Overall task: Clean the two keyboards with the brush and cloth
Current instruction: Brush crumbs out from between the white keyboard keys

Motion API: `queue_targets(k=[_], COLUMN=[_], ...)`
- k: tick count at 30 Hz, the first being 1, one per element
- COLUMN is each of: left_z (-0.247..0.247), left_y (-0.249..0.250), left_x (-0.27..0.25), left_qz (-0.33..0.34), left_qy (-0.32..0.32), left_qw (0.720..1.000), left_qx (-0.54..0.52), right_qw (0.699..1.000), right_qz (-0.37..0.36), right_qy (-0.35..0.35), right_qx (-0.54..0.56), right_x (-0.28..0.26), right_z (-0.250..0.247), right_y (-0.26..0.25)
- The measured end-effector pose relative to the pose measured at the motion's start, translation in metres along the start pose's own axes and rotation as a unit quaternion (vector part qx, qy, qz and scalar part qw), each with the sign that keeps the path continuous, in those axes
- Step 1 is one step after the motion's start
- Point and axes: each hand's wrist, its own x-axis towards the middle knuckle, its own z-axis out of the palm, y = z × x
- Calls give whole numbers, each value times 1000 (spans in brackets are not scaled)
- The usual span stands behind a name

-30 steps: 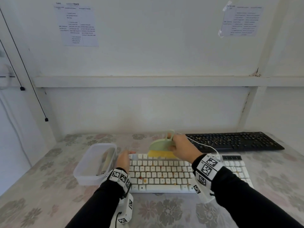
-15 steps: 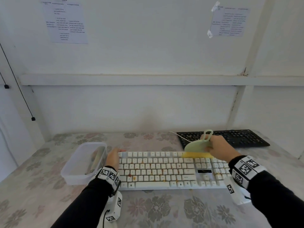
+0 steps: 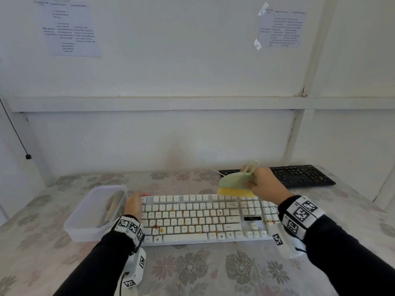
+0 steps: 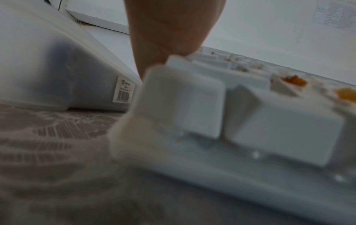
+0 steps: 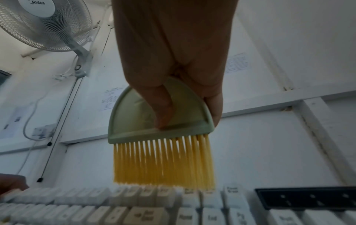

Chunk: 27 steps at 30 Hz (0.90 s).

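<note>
A white keyboard (image 3: pixel 203 218) with orange-brown stains lies in front of me on the flowered table. My right hand (image 3: pixel 263 184) grips a pale green brush (image 3: pixel 235 180) with yellow bristles (image 5: pixel 163 161), held over the keyboard's top row at its right part. The bristle tips hang at the far key row (image 5: pixel 150 193). My left hand (image 3: pixel 134 202) rests on the keyboard's left end, fingers laid over its far corner (image 4: pixel 173 64). A black keyboard (image 3: pixel 299 175) lies at the back right. No cloth is plainly visible.
A translucent plastic tub (image 3: pixel 96 212) stands just left of the white keyboard, touching my left hand's side, with something pale inside. A white cable (image 3: pixel 215 171) runs behind the keyboards. The wall is close behind the table; a fan (image 5: pixel 44 22) hangs on it.
My right hand has carried the brush from the left-middle of the top key row to the right part. The left hand has stayed on the keyboard's left end.
</note>
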Motion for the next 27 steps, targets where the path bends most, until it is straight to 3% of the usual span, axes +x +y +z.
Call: queue_targets(k=[5, 16, 21, 27], left_z=[0, 0, -1, 1], left_y=[2, 7, 7, 7], left_x=[-3, -10, -11, -11], left_qz=[-8, -9, -7, -9], left_qy=[1, 5, 2, -2], left_qw=[1000, 1000, 999, 1000], left_qx=[3, 27, 33, 14], right_qw=[999, 991, 985, 996], right_qz=[-14, 114, 136, 48], right_qy=[-28, 15, 43, 64], right_qx=[6, -70, -97, -47], right_x=[-3, -22, -28, -20], right_z=[6, -25, -32, -24], right_y=[4, 69, 68, 29])
